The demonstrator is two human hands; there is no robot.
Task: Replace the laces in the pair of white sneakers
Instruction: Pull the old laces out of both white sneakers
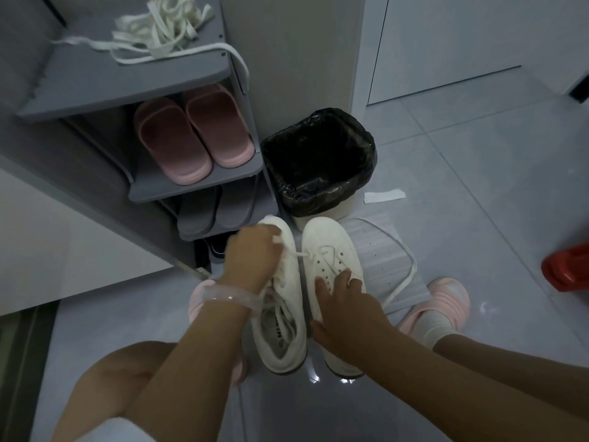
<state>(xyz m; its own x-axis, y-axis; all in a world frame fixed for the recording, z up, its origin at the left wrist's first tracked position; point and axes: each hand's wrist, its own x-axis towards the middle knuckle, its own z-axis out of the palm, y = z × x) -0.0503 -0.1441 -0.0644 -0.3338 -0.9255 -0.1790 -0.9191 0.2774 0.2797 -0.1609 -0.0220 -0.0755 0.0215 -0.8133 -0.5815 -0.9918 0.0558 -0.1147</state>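
Lacing looks under way on both sneakers. Two white shoes stand side by side on the floor. The left hand (251, 255), over the forefoot of the left sneaker (280, 301), seems to pinch the end of a white lace (301, 254) that runs taut from its fingertips across to the lowest eyelets of the right sneaker (331, 266). The right hand (342, 301) presses spread fingers on that shoe's upper, just behind those eyelets. A long free lace end (404, 275) trails away beyond this hand; most eyelets under it look empty. The left shoe already carries lacing near the wrist. One heap of loose laces (159, 30), probably the removed ones, lies on the rack (79, 78) far above both hands.
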